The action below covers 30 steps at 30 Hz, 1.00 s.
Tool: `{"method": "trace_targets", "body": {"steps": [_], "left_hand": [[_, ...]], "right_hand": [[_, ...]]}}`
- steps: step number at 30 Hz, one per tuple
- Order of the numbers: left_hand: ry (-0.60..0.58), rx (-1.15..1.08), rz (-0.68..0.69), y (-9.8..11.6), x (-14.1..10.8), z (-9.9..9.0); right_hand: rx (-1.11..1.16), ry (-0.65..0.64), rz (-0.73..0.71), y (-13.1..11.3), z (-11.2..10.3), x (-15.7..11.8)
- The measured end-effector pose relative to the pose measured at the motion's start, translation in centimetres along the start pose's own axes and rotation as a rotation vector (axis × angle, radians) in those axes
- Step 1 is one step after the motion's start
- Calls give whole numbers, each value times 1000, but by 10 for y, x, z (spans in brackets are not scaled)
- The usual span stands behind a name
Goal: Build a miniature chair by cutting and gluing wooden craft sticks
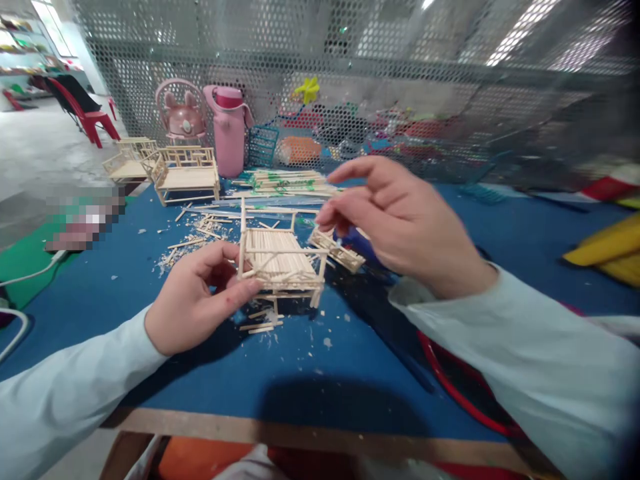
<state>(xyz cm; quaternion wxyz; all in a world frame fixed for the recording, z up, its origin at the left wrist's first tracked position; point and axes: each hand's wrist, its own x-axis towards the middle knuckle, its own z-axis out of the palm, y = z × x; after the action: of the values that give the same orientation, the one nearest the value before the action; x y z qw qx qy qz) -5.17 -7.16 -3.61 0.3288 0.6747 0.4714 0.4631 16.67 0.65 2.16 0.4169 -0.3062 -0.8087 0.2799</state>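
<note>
In the head view, the left hand [200, 293], fingers partly curled, gripped the near-left corner of the stick frame [280, 257] above the desk [175, 380]. The right hand [400, 223] was loosely curled, right of the frame; its contents could not be determined.

This looks like a small craft workshop: a blue worktable [210, 380] strewn with cut sticks [257, 327] and shavings, perforated metal sheeting [280, 53] behind it, loaded shelves [20, 50] and a plastic chair [95, 120] across the bare floor.
</note>
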Motion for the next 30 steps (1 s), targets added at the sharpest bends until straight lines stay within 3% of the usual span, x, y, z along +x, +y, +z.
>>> {"method": "trace_targets", "body": {"steps": [3, 8, 14, 24, 27, 30], "left_hand": [[18, -94, -12, 2, 0, 4], [54, -154, -31, 6, 1, 12], [42, -148, -53, 7, -3, 15], [38, -131, -78, 5, -7, 16], [193, -17, -18, 12, -9, 8], [430, 239, 286, 37, 1, -7]], "right_hand": [[-54, 186, -27, -15, -4, -26], [-388, 272, -143, -26, 23, -54], [-372, 342, -177, -14, 47, -52], [-349, 364, -202, -8, 53, -50], [-354, 337, -220, -5, 51, -48], [-365, 283, -267, -3, 49, -45]]}}
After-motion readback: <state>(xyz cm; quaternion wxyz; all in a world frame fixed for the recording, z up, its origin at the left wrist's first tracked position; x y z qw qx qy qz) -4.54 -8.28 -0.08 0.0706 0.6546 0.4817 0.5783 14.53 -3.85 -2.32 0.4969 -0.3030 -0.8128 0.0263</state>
